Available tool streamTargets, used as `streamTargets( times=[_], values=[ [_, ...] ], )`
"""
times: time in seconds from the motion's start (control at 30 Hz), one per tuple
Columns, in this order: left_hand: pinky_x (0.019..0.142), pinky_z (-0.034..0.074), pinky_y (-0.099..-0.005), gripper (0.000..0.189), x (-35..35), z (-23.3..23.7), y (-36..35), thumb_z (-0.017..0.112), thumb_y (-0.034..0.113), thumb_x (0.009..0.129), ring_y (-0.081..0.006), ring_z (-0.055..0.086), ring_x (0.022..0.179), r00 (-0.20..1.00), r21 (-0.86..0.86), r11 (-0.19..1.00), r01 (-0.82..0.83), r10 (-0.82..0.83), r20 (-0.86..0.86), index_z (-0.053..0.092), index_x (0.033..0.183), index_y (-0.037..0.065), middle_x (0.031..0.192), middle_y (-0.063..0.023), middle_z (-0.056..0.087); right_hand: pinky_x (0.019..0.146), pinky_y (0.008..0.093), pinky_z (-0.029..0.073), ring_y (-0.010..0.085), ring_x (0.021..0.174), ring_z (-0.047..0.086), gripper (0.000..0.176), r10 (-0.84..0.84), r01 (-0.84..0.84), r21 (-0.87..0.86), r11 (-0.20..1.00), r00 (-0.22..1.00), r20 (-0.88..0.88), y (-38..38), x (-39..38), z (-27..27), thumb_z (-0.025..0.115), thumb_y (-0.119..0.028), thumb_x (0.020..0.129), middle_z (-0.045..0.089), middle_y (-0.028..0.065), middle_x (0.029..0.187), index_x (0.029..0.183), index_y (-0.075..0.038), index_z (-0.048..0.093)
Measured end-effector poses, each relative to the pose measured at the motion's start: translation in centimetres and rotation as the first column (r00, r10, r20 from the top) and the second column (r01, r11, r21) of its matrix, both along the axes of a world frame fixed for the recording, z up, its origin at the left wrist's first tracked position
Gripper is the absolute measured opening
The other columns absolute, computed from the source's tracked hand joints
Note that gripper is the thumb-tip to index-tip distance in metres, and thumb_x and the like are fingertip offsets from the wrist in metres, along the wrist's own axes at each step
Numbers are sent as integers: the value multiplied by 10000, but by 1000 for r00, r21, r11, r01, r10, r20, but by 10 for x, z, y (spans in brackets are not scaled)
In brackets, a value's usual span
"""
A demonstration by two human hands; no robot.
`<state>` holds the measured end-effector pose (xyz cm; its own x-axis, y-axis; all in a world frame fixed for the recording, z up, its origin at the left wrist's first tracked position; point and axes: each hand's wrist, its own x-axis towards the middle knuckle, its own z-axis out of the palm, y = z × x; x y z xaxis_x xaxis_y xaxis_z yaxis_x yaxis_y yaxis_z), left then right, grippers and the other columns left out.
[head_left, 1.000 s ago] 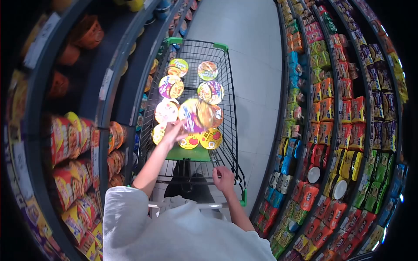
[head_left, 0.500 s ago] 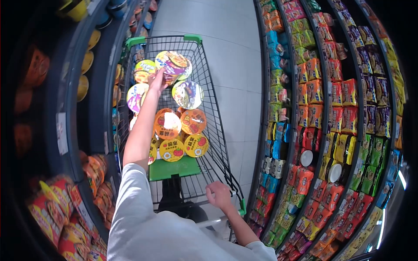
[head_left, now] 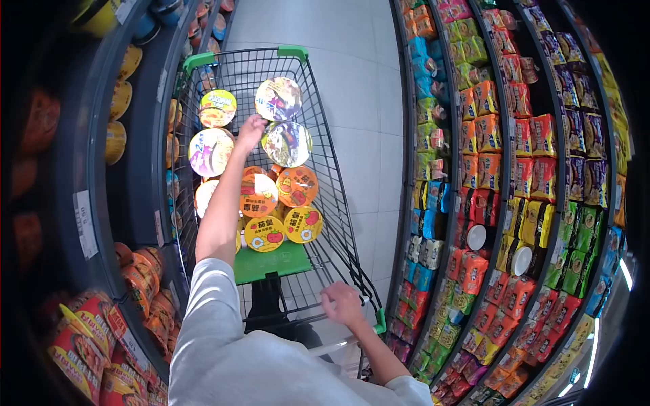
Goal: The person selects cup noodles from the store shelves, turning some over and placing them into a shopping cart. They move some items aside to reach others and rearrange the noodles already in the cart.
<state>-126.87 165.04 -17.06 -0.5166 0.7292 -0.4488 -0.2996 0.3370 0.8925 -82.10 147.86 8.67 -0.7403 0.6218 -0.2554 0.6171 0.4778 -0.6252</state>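
Reaching into cart [head_left: 335,216] at upper centre: left hand [head_left: 252,128] loosely open, empty, fingertips beside purple-lid noodle bowl [head_left: 287,143]; looks light, crushable, take by rim; right hand [head_left: 342,304] clamped on cart's near rail

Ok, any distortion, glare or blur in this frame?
Head view: strong fisheye curves the shelves and cart; edges fall to black vignette; overhead light glares on the pale bowl lid beside the left hand; the hand itself looks sharp.
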Motion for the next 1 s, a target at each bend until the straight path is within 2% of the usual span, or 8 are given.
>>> streamTargets(
  times=[0.1, 0.17, 0.3, 0.37, 0.43, 0.63, 0.83, 1.0],
  values=[
    [961, 520, -350, 349, 14, -66, -31, 589, 143, 989, -215, 683, 1095, 956, 20, 1000, -23, 28, -291, 568, 1300, -13, 1221, -159, 704, 626, 382, 519, 268, 682, 647, 49, -22, 21, -17, 1000, 1000, -5, -4, 3, -1, 664, -95, 837, 658, 79, 733, 809, -73, 699],
    [894, 550, -373, 269, 39, -59, -65, 600, 173, 998, -214, 705, 992, 925, 30, 999, -45, 53, -377, 606, 1205, 1, 1163, -149, 715, 623, 380, 518, 262, 670, 647, 53, -26, 25, -10, 1000, 999, -29, -5, 6, -6, 666, -105, 842, 658, 79, 735, 816, -73, 700],
    [817, 566, -393, 187, 100, 17, -144, 614, 164, 975, -268, 715, 934, 937, -70, 988, 135, -150, -316, 619, 1119, 45, 1073, -139, 716, 622, 376, 523, 269, 658, 646, 69, -19, 19, 6, 1000, 999, -41, -7, 10, -8, 667, -125, 849, 662, 96, 747, 847, -72, 710],
    [857, 560, -414, 185, 128, 10, -189, 645, 145, 937, -315, 708, 961, 929, -144, 961, 238, -268, -257, 621, 1100, 61, 1077, -175, 697, 626, 380, 528, 268, 670, 658, 98, -57, 56, -42, 998, 998, -15, -10, 8, -3, 663, -148, 867, 667, 109, 757, 872, -68, 720],
    [913, 545, -440, 216, 158, 22, -232, 662, 150, 912, -358, 691, 1004, 839, -249, 923, 295, -374, -395, 620, 1103, 58, 1098, -196, 685, 627, 382, 530, 264, 674, 663, 112, -69, 69, -48, 996, 997, -14, -11, 9, -5, 661, -161, 876, 671, 113, 765, 881, -67, 722],
    [1063, 485, -442, 407, 207, 83, -330, 681, 315, 919, -351, 617, 1210, 479, -598, 550, 583, -827, -293, 649, 1265, 105, 1267, -192, 653, 602, 365, 520, 240, 641, 651, 141, -50, 50, 1, 999, 999, 0, -14, 18, -17, 675, -217, 895, 685, 78, 773, 905, -86, 729],
    [1072, 478, -444, 436, 217, 127, -360, 606, 407, 960, -328, 593, 1270, 443, -650, 512, 562, -850, -286, 658, 1278, 112, 1339, -165, 639, 618, 363, 531, 230, 654, 677, 173, -53, 53, 6, 999, 998, 20, -19, 26, -34, 685, -250, 887, 717, 72, 781, 927, -90, 735],
    [1043, 500, -458, 436, 232, 187, -366, 620, 376, 948, -334, 617, 1249, 524, -752, 504, 424, -814, -250, 661, 1269, 85, 1299, -174, 667, 663, 424, 536, 294, 727, 709, 407, -133, 121, 92, 988, 982, 133, -24, 13, -27, 683, -476, 931, 729, 96, 774, 869, -75, 714]
  ],
)
